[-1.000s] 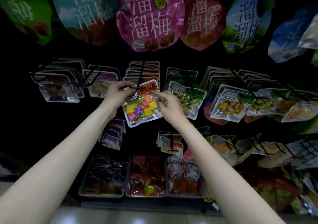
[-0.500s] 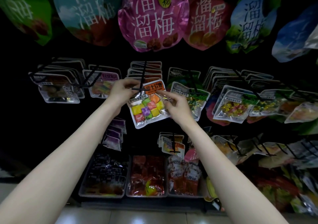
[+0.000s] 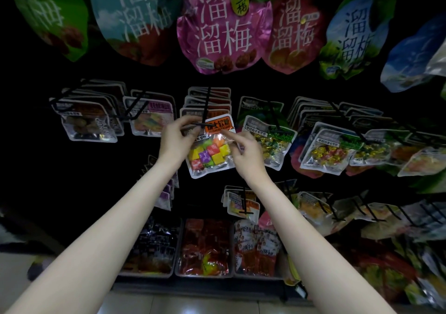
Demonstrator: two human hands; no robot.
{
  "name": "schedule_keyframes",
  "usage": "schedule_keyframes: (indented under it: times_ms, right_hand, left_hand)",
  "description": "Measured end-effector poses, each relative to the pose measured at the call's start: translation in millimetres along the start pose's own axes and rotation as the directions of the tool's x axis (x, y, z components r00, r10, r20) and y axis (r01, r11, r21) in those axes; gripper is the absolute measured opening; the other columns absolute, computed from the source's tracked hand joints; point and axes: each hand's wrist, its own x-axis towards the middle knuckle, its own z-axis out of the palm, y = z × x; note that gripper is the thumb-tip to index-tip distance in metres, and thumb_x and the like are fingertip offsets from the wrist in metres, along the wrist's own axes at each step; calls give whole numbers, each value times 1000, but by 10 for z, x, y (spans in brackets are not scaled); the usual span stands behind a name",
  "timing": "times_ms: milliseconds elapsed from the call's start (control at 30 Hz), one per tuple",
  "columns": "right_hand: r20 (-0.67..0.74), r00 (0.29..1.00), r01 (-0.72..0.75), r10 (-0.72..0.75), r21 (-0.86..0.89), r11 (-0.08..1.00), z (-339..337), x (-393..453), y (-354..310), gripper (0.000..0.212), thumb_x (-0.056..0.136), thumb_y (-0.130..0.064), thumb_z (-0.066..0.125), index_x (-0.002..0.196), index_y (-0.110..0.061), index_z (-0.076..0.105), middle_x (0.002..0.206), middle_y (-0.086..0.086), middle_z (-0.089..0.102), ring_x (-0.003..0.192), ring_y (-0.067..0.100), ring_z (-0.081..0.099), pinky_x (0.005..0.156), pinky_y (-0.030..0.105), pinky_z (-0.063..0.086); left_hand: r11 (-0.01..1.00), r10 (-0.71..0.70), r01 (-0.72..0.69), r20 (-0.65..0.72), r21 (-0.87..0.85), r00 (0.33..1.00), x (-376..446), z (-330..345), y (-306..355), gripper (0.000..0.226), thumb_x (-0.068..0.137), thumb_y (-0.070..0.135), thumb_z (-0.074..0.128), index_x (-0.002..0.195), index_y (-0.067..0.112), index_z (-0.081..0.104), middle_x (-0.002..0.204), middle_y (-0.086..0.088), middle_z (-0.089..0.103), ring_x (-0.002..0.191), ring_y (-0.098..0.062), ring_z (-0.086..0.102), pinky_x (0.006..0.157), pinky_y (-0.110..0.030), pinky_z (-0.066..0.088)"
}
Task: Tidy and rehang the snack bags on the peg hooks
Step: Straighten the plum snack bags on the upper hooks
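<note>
A clear snack bag with an orange label and coloured candy cubes hangs tilted at the front tip of a black peg hook in the middle row. My left hand pinches the bag's upper left corner right at the hook's tip. On the bag's right side my right hand pinches its edge with thumb and forefinger. Several more bags of the same kind hang behind on that hook.
Neighbouring pegs carry a purple-label bag on the left and a green-label candy bag on the right. Large plum bags hang overhead. Below stand trays of packets and another peg of bags.
The bag and both hands have shifted slightly right and up in view. My right hand's fingers have moved higher along the bag's right edge, toward the label.
</note>
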Motion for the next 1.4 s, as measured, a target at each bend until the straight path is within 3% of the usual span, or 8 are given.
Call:
schedule_keyframes:
  times_ms: [167,300,467,600,733,933,1267,1400]
  right_hand:
    - [58,998,12,0,-198,980,65,-5,-63,48,92,5,43,137,-13,46,106,7,43,106,22,46,86,16,29]
    - [137,985,-57,101,-294,954,189,21,-93,72,86,16,44,147,-17,25,138,17,26,131,36,33,109,41,31]
    - [173,985,57,-11,-265,963,171,-213,101,67,92,-1,47,148,-26,20,143,8,18,130,25,32,100,24,34]
    - [-168,986,-25,-7,-183,983,-120,-526,302,43,91,-4,51,133,-14,47,137,6,29,130,17,31,104,14,25]
    - [-481,854,-241,200,-23,970,-511,-413,441,52,90,-16,59,135,-8,35,137,12,30,125,22,36,102,26,32]
    - [-211,871,-385,444,270,883,-712,-52,477,36,87,-21,64,121,-10,55,110,-3,60,109,17,53,90,29,40]
    - [-262,964,1,-45,-166,986,-1297,-135,501,10,90,-10,57,96,-5,64,98,7,52,86,21,53,76,24,39]
    - [-111,994,-35,19,-143,989,-1388,-285,623,12,93,-10,54,100,-3,60,94,13,59,79,29,57,70,31,41]
  left_hand:
    - [986,-4,17,-81,167,997,28,10,-102,30,86,3,59,114,14,62,124,-9,53,119,-23,49,102,-29,36]
    - [965,-9,28,-73,261,997,-157,7,-203,55,86,2,58,136,20,44,143,-9,30,135,-23,23,107,-24,19]
    - [941,119,-91,-66,327,991,-406,-61,-293,46,88,1,51,133,13,47,138,-10,35,132,-24,31,105,-24,25]
    - [918,210,-219,64,331,976,-551,74,-333,39,87,-2,50,125,8,54,129,-9,43,125,-23,39,101,-22,29]
    - [915,240,-276,153,295,959,-652,318,-259,37,87,-2,50,122,9,56,125,-7,45,120,-20,42,97,-23,33]
    - [926,264,-307,204,218,943,-689,575,-109,36,86,-3,50,119,8,57,124,-3,44,119,-16,43,96,-29,40]
    - [951,223,-245,133,187,966,-629,803,31,33,90,2,49,122,11,54,124,3,42,107,-5,47,82,-13,37]
    - [943,276,-290,105,162,955,-629,962,198,33,90,0,49,122,8,52,120,3,42,98,4,42,81,-7,36]
